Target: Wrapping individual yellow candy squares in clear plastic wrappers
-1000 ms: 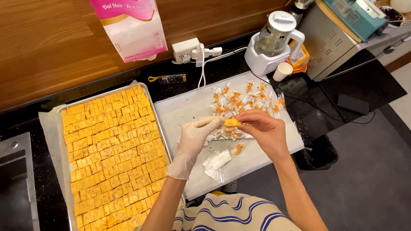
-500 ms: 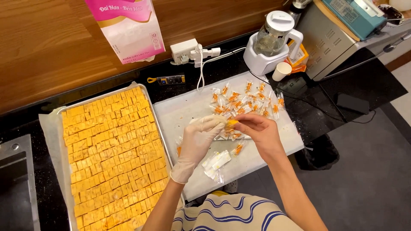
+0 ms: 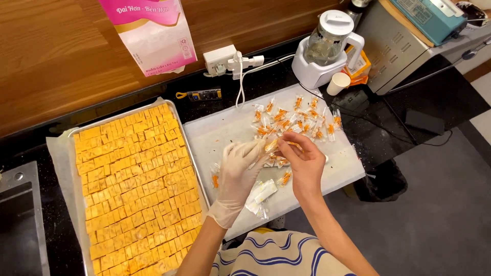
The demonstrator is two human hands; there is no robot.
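My left hand (image 3: 240, 171), in a pale glove, and my bare right hand (image 3: 304, 162) meet over the white board (image 3: 220, 134). Between their fingertips they pinch a small orange candy piece in a clear wrapper (image 3: 271, 145). Just beyond the hands lies a heap of wrapped orange candies (image 3: 294, 120). One wrapped piece (image 3: 215, 179) rests left of my gloved wrist, and a stack of empty clear wrappers (image 3: 261, 194) sits below the hands. To the left, a metal tray (image 3: 192, 153) lined with paper holds several rows of cut orange squares (image 3: 133, 184).
At the back stand a pink and white bag (image 3: 151, 33), a white power strip with plugs (image 3: 232, 60), a blender (image 3: 327, 48), a paper cup (image 3: 337, 83) and a grey machine (image 3: 399, 41). A small orange-handled tool (image 3: 200, 94) lies behind the tray. The counter edge runs below the board.
Both hands have turned and drawn closer together around the piece. The orange candy, plainly seen between the fingers before, now sits partly inside the wrapper.
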